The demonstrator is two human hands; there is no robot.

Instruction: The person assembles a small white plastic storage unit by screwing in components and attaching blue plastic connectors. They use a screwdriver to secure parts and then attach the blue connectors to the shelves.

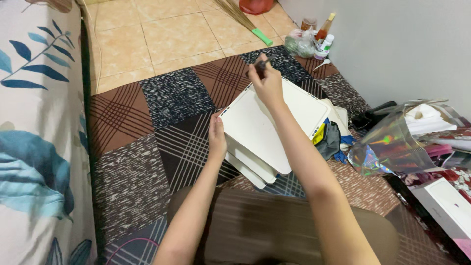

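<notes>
A stack of white flat boxes lies on a patchwork mat in front of my knees. My left hand rests on the near left corner of the top box, thumb on its edge. Over the top box's far corner my right hand is closed around a dark pen, its tip pointing away from me.
A leaf-print mattress runs along the left. Bottles and a bag stand by the grey wall. Iridescent wrap, a white box, dark and yellow cloths crowd the right. A broom lies on tiles.
</notes>
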